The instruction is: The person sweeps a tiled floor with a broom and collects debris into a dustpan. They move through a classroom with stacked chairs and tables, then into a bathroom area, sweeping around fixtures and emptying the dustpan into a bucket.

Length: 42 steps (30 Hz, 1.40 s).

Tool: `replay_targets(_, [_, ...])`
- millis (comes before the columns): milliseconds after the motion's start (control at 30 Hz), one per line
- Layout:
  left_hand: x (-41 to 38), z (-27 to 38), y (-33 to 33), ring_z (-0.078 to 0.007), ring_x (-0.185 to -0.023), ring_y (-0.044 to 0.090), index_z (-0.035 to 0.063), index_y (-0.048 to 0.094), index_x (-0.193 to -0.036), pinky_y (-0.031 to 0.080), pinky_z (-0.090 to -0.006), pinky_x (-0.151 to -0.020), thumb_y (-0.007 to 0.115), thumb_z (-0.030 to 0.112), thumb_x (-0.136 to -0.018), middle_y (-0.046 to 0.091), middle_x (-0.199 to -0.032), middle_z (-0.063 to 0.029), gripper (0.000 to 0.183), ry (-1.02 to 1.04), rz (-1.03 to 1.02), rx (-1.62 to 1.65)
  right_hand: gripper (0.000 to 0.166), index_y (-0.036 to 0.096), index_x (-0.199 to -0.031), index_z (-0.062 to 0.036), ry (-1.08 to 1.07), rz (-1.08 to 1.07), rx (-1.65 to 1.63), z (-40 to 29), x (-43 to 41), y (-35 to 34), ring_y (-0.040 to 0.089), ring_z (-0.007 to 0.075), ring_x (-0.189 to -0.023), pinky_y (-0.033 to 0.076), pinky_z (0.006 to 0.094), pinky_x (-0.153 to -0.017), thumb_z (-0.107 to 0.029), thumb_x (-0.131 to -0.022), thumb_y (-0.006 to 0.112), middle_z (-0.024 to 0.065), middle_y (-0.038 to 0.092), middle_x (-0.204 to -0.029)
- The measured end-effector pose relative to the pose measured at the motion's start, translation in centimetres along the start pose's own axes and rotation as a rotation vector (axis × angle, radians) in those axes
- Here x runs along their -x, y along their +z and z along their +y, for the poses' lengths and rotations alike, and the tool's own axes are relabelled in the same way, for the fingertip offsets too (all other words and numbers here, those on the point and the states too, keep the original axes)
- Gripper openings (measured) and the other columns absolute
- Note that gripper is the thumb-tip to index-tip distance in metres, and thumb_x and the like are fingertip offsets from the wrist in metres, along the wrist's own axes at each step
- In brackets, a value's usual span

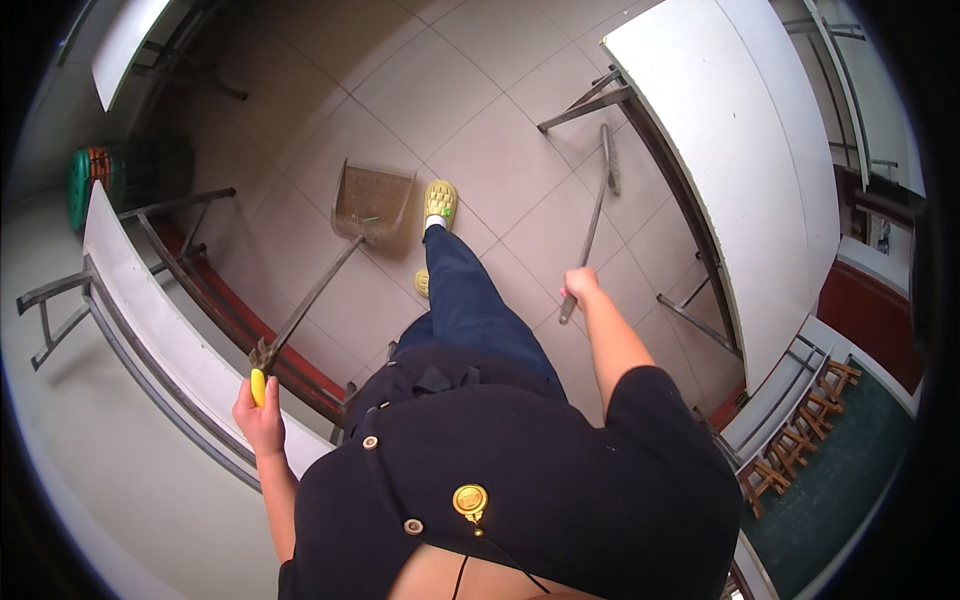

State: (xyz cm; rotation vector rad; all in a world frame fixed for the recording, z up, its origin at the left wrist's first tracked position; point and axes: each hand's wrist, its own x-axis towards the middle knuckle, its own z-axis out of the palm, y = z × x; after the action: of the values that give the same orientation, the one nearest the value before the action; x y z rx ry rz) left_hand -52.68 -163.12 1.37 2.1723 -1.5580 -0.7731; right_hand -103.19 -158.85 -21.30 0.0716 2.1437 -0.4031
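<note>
My left hand (pixel 259 418) grips the yellow end of the handle of a long-handled dustpan (pixel 373 196). The pan is grey-brown and lies on the floor ahead of me, with a few small bits of debris in it. In my right hand (pixel 582 283) is the upper part of a broom's stick (pixel 595 225). The broom head (pixel 613 161) reaches out near the legs of the table on the right. Dustpan and broom are well apart, with my yellow shoe (pixel 441 201) beside the pan.
A long white-topped table (pixel 750 172) with metal legs runs along the right. On the left stand a narrow white bench or table (pixel 150 285) and a stack of green and orange stools (pixel 90 180). Several wooden stools (pixel 795 442) are at the lower right. The tiled floor (pixel 480 97) stretches ahead.
</note>
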Motion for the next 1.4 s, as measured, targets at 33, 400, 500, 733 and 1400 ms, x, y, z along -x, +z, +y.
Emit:
replay_targets(33, [-0.1,0.5,0.2,-0.01,-0.05,0.029,0.0007,0.04,-0.064,0.027,-0.0248,-0.044,0.06,0.02,-0.077,0.033,-0.052,-0.0013,0.03,0.004,0.006,-0.017,0.02,0.045,-0.093,0.0016,-0.023,0.026,-0.03,1.2,1.0,-0.7,0.043,0.0145,-0.039,0.037,0.0275,-0.034,-0.002,-0.074,0.041,0.0062,0.043,-0.053])
replay_targets(400, [-3.0,3.4,2.5,-0.0028,-0.044,0.035,0.0044,0.052,-0.073,0.027,-0.0182,-0.04,0.058,0.026,-0.08,0.039,-0.052,0.0049,0.023,-0.107,-0.047,0.136,0.008,0.04,-0.074,-0.0093,0.2,0.029,-0.375,7.8,2.3,-15.4,0.039,0.0105,-0.038,0.033,0.0234,-0.032,-0.006,-0.078,0.046,0.0001,0.041,-0.05])
replay_targets(500, [-2.9,4.5,2.9,-0.0025,-0.044,0.036,0.0038,0.053,-0.077,0.029,-0.018,-0.039,0.058,0.026,-0.08,0.039,-0.052,0.005,0.023,-0.144,-0.059,0.158,0.016,0.038,-0.066,-0.0077,0.44,-0.06,-0.542,7.3,-3.5,-19.2,0.042,0.0106,-0.038,0.037,0.0203,-0.033,-0.012,-0.079,0.046,0.0024,0.044,-0.051])
replay_targets(733, [-3.0,3.8,4.0,-0.0017,-0.041,0.03,0.0084,0.049,-0.073,0.023,-0.0167,-0.037,0.05,0.025,-0.085,0.036,-0.051,0.0056,0.02,-0.252,0.001,0.277,0.016,0.037,-0.066,-0.0034,0.51,0.035,-0.974,2.9,-14.6,-21.3,0.045,0.0101,-0.04,0.042,0.0164,-0.036,-0.01,-0.079,0.046,0.0029,0.043,-0.052])
replay_targets(1400, [-3.4,4.4,4.2,-0.0029,-0.043,0.032,0.0072,0.045,-0.075,0.024,-0.0161,-0.038,0.044,0.024,-0.088,0.039,-0.054,0.0023,0.021,-0.262,0.055,0.242,0.061,0.006,-0.129,0.0004,-0.08,0.129,0.219,7.0,-13.4,-9.4,0.048,0.0201,-0.038,0.04,0.0318,-0.035,-0.007,-0.08,0.043,0.0086,0.049,-0.052])
